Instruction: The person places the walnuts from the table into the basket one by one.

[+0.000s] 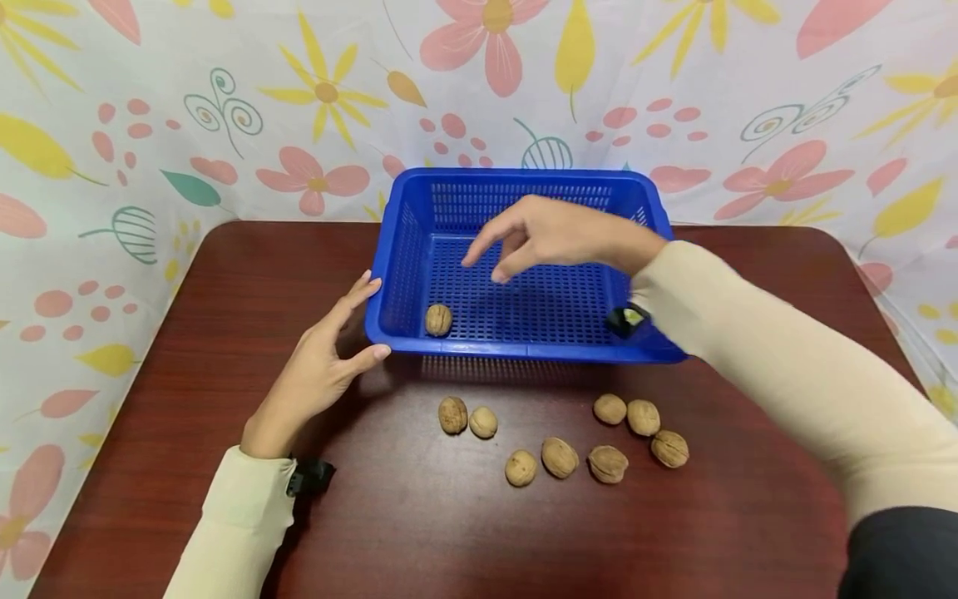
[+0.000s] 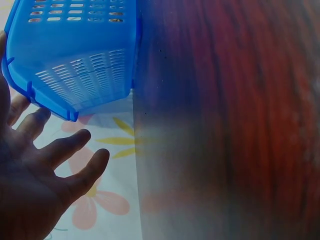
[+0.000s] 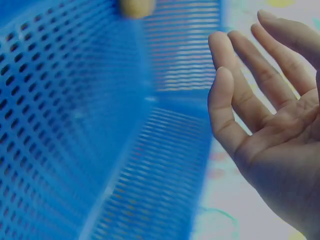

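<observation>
A blue plastic basket point(image 1: 524, 349) with slotted walls stands at the back of the table. One walnut point(image 1: 438, 319) lies inside it, in the near left corner. My right hand point(image 1: 554, 237) hovers over the basket, fingers loosely bent and apart, holding nothing; its bare palm shows in the right wrist view. At the basket's left rim, my left hand point(image 1: 318, 366) touches with spread fingers and thumb. In front of the basket lie several loose walnuts: a pair including a darker walnut point(image 1: 452, 415), a middle row including a walnut point(image 1: 560, 457), and a right group including a walnut point(image 1: 669, 449).
The dark reddish-brown wooden table point(image 1: 419, 532) reaches back to a flower-printed white cloth point(image 1: 322, 50) that hangs behind and beside it. A small black wrist camera point(image 1: 310, 478) sits at the left cuff, another black camera point(image 1: 623, 321) at the right cuff.
</observation>
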The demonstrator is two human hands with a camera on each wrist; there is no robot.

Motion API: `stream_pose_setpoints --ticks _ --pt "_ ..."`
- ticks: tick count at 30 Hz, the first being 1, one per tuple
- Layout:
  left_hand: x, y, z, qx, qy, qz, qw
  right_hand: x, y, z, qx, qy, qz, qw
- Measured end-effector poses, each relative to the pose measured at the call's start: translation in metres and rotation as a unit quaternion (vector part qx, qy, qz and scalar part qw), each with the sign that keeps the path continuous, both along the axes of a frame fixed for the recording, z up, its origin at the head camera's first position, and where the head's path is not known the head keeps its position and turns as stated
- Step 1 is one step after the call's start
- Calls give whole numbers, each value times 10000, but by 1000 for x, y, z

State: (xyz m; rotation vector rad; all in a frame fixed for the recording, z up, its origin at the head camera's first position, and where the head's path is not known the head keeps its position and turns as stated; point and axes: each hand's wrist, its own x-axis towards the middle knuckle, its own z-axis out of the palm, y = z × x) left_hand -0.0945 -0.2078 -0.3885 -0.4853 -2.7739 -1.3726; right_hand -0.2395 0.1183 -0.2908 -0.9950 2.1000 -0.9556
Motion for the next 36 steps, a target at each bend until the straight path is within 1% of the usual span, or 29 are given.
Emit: stream_pose_setpoints --ticks 2,5,8,10,12,14,16,19,20,21,23,25,27,28,31,34,36 --pt "0 0 1 0 0 -2 10000 12 18 13 -75 204 -182 9996" --pt "-1 1 2 -5 -33 2 10000 38 48 26 -135 500 -536 9972" --pt "-1 1 2 -21 -87 12 10000 72 79 31 -133 801 -1048 9912" --pt "-1 2 2 -16 -109 13 9999 96 101 28 -263 900 -1353 9864" --pt "-1 2 2 -11 -133 21 9999 119 122 21 -489 942 -1600 9814" --pt "0 1 2 -3 -154 32 9999 139 142 7 -975 766 -1722 9772" --pt "1 1 2 -2 -172 49 9998 158 159 -9 -1272 703 -1862 9717" --pt "2 0 3 12 -160 60 9999 185 178 -32 -1301 571 -2379 9608" --pt "2 0 3 17 -155 58 9999 192 183 -39 -1208 594 -2537 9579" --pt "2 0 4 24 -145 60 9999 199 187 -47 -1211 507 -2670 9547" --pt "2 0 4 53 -127 55 9999 209 195 -62 -1503 175 -2806 9478" --pt "3 -1 4 55 -143 65 9999 215 202 -78 -1974 -283 -2787 9394" --pt "3 -1 3 77 -145 65 9998 220 205 -91 -2258 -667 -2839 9295" --pt "3 0 3 82 -146 64 9998 222 206 -97 -2267 -816 -2973 9239" --pt "3 0 3 93 -139 55 9998 228 203 -108 -1909 -1056 -3487 9115" --pt "3 2 2 79 -139 39 9999 233 198 -115 -1695 -1119 -3740 9049" --pt "2 2 1 69 -151 33 9999 237 196 -119 -1723 -1157 -3724 9046"
